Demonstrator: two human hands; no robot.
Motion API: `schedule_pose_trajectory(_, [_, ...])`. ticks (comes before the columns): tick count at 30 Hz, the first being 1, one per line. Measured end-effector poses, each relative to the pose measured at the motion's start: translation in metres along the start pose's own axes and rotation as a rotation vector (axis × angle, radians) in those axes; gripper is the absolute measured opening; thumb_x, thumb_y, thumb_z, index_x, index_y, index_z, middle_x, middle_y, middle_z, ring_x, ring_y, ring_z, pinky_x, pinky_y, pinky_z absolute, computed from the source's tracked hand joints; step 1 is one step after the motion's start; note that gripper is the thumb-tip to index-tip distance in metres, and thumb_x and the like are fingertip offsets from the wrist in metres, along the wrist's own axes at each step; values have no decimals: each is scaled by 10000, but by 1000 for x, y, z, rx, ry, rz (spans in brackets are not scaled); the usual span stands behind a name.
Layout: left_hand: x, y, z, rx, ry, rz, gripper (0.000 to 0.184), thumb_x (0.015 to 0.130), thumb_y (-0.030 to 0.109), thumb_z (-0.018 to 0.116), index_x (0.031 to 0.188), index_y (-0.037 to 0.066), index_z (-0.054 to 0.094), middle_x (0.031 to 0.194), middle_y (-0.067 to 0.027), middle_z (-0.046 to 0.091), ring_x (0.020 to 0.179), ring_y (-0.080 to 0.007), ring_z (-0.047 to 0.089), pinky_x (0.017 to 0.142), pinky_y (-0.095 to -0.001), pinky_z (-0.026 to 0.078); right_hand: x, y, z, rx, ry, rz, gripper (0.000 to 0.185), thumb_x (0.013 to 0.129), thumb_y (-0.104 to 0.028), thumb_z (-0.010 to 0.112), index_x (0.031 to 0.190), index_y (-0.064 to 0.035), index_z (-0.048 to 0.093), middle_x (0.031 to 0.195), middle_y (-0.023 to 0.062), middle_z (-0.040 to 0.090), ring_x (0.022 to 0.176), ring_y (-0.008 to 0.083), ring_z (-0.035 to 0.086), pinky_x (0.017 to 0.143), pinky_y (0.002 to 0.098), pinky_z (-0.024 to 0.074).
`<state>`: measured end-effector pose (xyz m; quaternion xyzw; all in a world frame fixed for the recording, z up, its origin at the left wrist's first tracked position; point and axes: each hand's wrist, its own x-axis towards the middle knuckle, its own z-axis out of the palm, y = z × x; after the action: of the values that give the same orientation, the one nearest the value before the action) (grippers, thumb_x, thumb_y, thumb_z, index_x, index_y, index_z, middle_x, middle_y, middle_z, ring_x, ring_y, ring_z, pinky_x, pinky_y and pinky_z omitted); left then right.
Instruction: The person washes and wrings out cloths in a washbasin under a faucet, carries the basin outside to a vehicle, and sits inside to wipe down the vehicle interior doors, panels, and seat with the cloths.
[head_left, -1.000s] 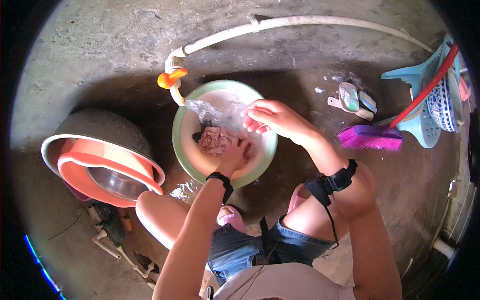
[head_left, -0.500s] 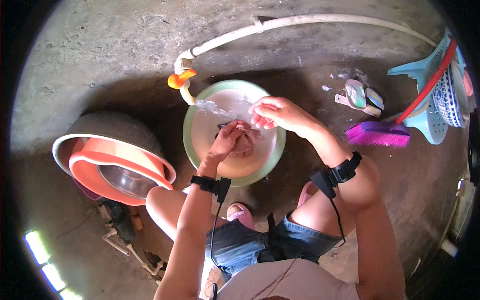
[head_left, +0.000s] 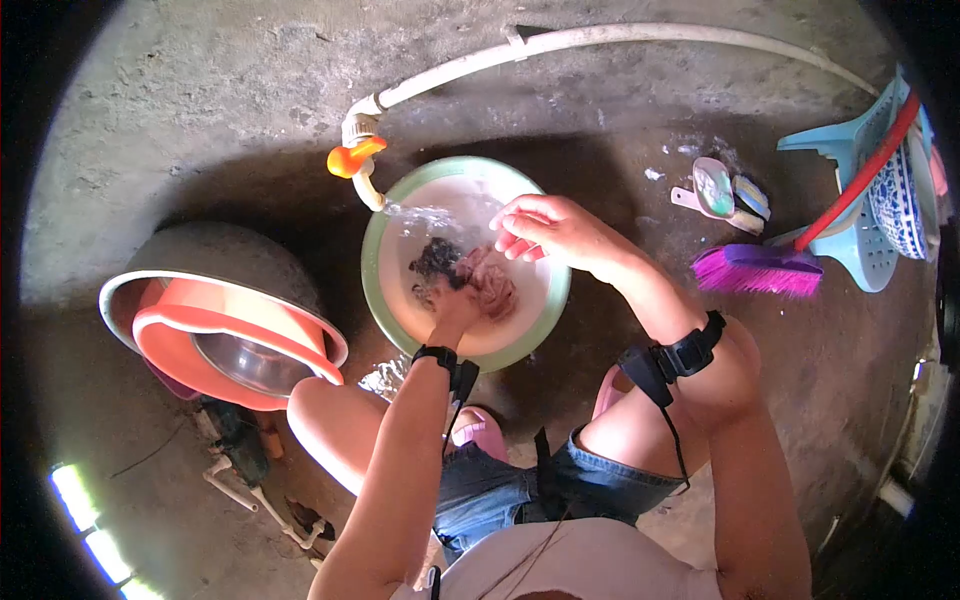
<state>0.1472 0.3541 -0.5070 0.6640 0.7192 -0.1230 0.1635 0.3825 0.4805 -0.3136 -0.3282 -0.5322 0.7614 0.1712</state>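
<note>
A round basin (head_left: pixel 374 262) with a pale green rim stands on the floor, with water in it. In the water lie a pinkish cloth (head_left: pixel 492 280) and a dark cloth (head_left: pixel 436 258). My left hand (head_left: pixel 455 308) reaches down into the basin against the cloths; its fingers are hidden among the fabric and water. Above the basin's right side my right hand (head_left: pixel 545 232) hovers, holding nothing, with its fingers loosely bent and apart. Water runs from the tap (head_left: pixel 368 188) with an orange handle (head_left: pixel 356 157) into the basin.
To the left, a metal basin (head_left: pixel 225 250) lies tilted with an orange basin (head_left: pixel 165 345) inside. At right are a scoop (head_left: pixel 712 188), a brush (head_left: pixel 750 198), a purple broom (head_left: pixel 757 270) and a blue stool (head_left: pixel 860 240). A white pipe (head_left: pixel 600 40) runs along the wall.
My left hand has gone lower into the basin, and the pinkish cloth now lies spread beside the dark one. Water has splashed outside the near rim. The right hand has barely moved.
</note>
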Motion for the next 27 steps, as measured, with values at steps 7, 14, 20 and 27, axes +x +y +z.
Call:
schedule_pose_trajectory(7, [7, -10, 14, -178, -36, -40, 257, 792, 278, 501, 922, 156, 687, 1107, -197, 572, 1125, -380, 456, 955, -406, 391, 1, -1, 1, -36, -19, -39, 279, 949, -275, 472, 1081, -47, 566, 929, 45, 623, 829, 100, 589, 723, 239, 472])
schedule_pose_trajectory(14, [21, -21, -54, -515, -149, 174, 290, 845, 251, 409, 876, 64, 629, 879, -164, 599, 850, -309, 568, 768, -360, 453, 2, 2, -2, -39, 16, 22, 279, 949, -269, 470, 1079, -44, 568, 918, 42, 621, 830, 99, 591, 720, 240, 476])
schedule_pose_trajectory(20, [-1, -22, -128, -1802, -186, -172, 209, 820, 189, 439, 788, 88, 619, 816, -24, 607, 776, -198, 559, 735, -334, 439, 7, 7, -6, -32, -14, -36, 283, 948, -278, 471, 1072, -45, 571, 917, 37, 623, 827, 94, 590, 711, 236, 477])
schedule_pose_trajectory(27, [45, -75, -14, -676, -131, -230, 257, 785, 260, 531, 937, 88, 646, 956, -75, 646, 962, -215, 586, 801, -385, 460, 2, 2, -2, -37, 16, -7, 287, 947, -277, 472, 1074, -38, 568, 920, 45, 626, 836, 106, 597, 715, 242, 477])
